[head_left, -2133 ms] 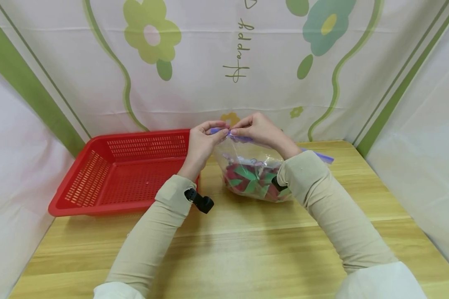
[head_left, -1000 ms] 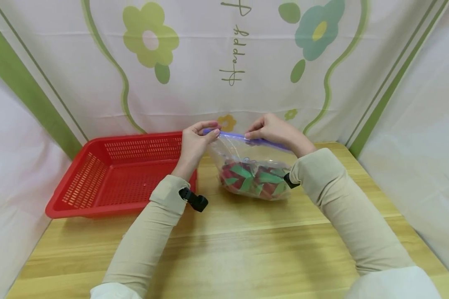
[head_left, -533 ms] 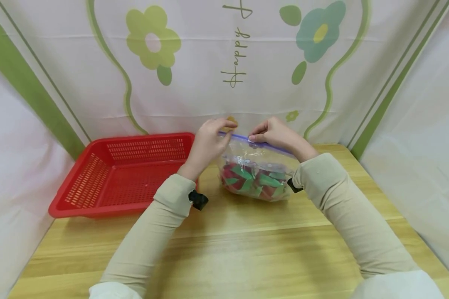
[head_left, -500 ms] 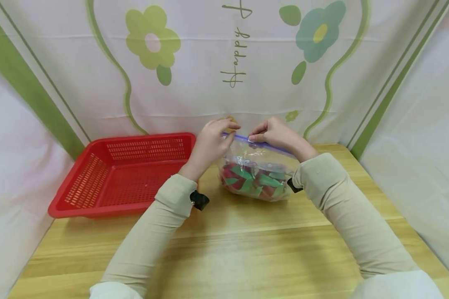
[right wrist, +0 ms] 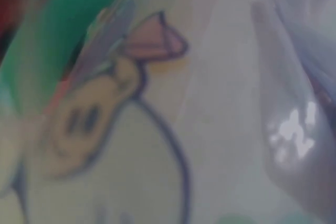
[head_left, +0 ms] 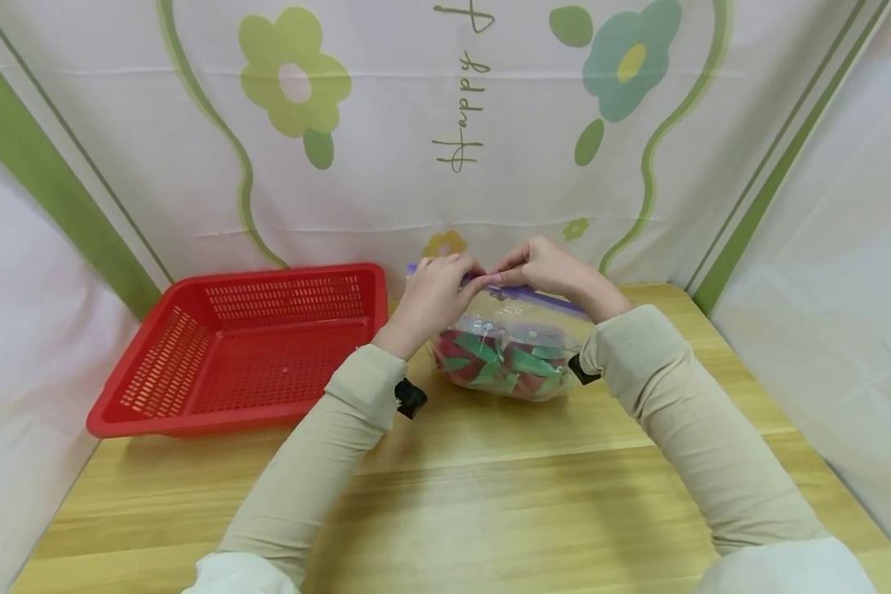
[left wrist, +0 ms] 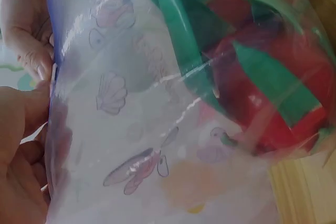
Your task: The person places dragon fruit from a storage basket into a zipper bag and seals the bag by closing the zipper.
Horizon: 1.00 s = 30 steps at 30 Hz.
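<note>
A clear zip bag (head_left: pixel 505 311) with a purple top strip and printed pictures stands on the table in the head view. Inside it lie red, round things with green leaf-like pieces (head_left: pixel 530 363); their kind is unclear through the plastic. My left hand (head_left: pixel 438 293) pinches the purple strip near its middle. Beside it, thumbs close together, my right hand (head_left: pixel 545 268) pinches the same strip. In the left wrist view the fingertips of both hands meet at the purple edge of the bag (left wrist: pixel 113 93). Blurred bag film fills the right wrist view, and no hand shows there.
A red plastic basket (head_left: pixel 267 417) with slotted walls stands left of the bag, close to my left forearm. Both stand on a wooden table (head_left: pixel 475 511). Behind it hangs a white cloth (head_left: pixel 393 148) with printed flowers, and cloth walls rise on both sides.
Both hands were together at the strip's left part. The right hand moved right along it, then the left hand followed and now meets it near the middle, baring the strip's left end.
</note>
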{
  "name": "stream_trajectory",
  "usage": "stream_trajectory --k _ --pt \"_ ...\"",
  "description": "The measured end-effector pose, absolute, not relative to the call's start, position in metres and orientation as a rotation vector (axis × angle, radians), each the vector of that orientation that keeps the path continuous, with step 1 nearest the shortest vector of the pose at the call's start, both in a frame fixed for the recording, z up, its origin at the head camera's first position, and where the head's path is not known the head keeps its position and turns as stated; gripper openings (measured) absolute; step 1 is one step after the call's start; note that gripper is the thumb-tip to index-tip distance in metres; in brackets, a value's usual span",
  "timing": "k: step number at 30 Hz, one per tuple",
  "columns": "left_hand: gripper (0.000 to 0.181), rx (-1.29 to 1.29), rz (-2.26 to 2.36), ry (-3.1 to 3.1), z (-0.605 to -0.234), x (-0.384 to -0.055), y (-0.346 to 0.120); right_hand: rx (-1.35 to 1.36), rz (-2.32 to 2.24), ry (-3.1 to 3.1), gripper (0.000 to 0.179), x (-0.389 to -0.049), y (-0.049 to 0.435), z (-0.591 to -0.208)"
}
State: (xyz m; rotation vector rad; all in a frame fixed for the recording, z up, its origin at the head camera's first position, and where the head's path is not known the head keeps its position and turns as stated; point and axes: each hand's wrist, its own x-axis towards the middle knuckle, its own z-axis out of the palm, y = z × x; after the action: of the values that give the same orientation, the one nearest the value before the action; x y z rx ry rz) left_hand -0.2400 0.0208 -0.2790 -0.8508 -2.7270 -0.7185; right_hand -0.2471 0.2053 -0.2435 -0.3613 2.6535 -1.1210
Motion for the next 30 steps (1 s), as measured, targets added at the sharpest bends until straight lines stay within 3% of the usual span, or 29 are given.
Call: stream_trajectory --k 16,30 --pt "0.025 -0.557 -1.411 -2.809 -0.283 -0.248 0.014 -0.319 -0.984 2.677 0.035 -0.249 0.213 -0.239" --pt "0.028 -0.526 -1.427 -2.824 -0.284 -0.251 0.012 -0.343 -0.911 2.698 0.033 -0.246 0.227 -0.237"
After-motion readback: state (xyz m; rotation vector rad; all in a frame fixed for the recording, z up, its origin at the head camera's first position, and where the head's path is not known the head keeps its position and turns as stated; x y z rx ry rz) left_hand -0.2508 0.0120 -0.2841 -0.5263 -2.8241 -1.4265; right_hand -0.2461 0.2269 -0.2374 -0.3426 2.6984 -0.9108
